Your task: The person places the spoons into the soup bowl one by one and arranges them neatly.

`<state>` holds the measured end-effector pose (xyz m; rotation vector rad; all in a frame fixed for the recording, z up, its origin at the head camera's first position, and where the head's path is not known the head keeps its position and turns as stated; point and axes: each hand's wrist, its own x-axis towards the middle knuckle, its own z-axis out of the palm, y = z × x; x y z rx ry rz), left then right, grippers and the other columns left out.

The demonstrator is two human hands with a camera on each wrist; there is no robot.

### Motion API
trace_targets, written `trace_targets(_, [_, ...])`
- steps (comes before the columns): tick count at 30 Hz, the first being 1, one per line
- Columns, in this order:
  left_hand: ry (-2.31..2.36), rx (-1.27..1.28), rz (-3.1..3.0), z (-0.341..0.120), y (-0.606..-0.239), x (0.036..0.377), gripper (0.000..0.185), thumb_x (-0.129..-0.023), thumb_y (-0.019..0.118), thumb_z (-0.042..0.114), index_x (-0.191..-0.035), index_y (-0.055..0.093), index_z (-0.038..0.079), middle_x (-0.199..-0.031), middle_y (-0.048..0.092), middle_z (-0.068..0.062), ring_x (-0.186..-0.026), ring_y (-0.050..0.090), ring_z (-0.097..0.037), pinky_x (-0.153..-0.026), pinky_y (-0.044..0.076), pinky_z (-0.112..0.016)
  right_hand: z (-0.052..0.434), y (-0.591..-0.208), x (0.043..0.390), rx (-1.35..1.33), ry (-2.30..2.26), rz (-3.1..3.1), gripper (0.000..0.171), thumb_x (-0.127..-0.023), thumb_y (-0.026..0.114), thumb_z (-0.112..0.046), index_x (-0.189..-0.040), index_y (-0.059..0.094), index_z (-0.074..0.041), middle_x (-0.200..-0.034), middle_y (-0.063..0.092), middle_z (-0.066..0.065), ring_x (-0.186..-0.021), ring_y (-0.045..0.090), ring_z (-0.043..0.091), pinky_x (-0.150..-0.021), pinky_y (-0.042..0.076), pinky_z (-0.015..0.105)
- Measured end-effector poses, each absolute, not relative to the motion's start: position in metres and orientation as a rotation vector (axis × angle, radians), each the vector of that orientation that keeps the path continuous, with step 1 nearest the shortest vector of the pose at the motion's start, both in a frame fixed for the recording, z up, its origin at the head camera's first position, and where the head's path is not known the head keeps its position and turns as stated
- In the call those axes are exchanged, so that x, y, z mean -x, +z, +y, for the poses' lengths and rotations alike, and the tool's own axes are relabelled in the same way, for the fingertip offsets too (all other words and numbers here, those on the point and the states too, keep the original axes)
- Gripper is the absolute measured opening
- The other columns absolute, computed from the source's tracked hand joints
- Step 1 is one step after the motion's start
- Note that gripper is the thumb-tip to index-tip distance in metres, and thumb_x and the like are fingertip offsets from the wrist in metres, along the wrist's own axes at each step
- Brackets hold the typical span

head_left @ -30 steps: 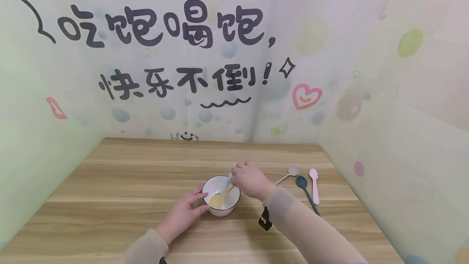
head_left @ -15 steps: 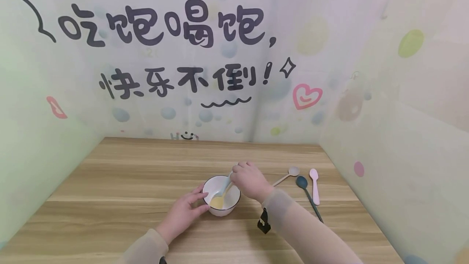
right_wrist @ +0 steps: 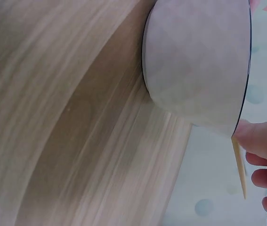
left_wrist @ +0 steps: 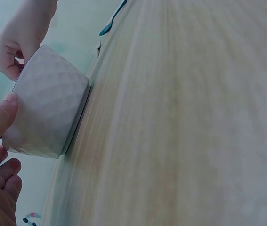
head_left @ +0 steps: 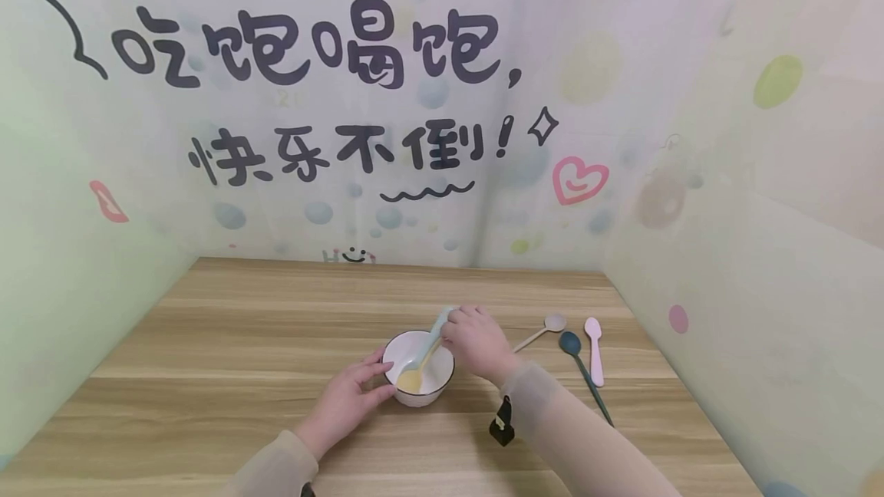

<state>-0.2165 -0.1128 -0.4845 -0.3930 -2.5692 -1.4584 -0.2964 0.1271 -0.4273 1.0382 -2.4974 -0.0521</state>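
Note:
A white bowl (head_left: 417,399) with a dark rim stands upright on the table. My left hand (head_left: 352,396) holds its left side, thumb and fingers at the rim; the bowl's faceted outer wall (left_wrist: 51,103) fills much of the left wrist view. Inside the bowl lies the head of a yellow spoon (head_left: 409,382), whose handle my right hand (head_left: 478,343) pinches. Behind it a light blue spoon (head_left: 438,327) leans in the bowl, its handle close to my right fingertips; whether they touch it I cannot tell. The yellow handle's end (right_wrist: 239,169) sticks out under my right thumb.
To the right on the wooden table (head_left: 228,343) lie a beige spoon (head_left: 555,322), a dark teal spoon (head_left: 569,343) and a pink spoon (head_left: 595,355). My right forearm is beside them. Walls with printed lettering enclose the table's back and sides.
My right hand has shifted slightly right, so more of the light blue spoon's handle shows beside it. My left hand and the bowl have stayed in place.

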Motion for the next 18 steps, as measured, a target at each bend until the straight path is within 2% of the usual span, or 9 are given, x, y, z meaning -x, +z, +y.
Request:
trace_targets(6, [-1.467,0.367,-2.584,-0.112,-0.483,0.216,0.04,-0.081,0.078,0.024,-0.116,0.07,0.006,-0.142,0.05,-0.007,-0.132,0.044,-0.032,-0.11,0.033,-0.049,0.138,-0.428,0.295,-0.97,0.211,-2.507,0.007,-0.08,0.077,-0.015,-0.085,0.073,-0.016,-0.084,0.065,-0.005,-0.083,0.058,0.018,-0.073,0.049,0.034])
trace_targets(18, [-1.463,0.37,-2.587,-0.113,-0.484,0.216,0.042,-0.081,0.078,0.026,-0.116,0.069,0.007,-0.143,0.05,-0.007,-0.133,0.043,-0.03,-0.11,0.032,-0.048,0.168,-0.433,0.292,-0.671,0.529,-2.591,0.014,-0.082,0.077,-0.013,-0.095,0.073,-0.011,-0.092,0.067,0.0,-0.084,0.063,0.018,-0.073,0.054,0.035])
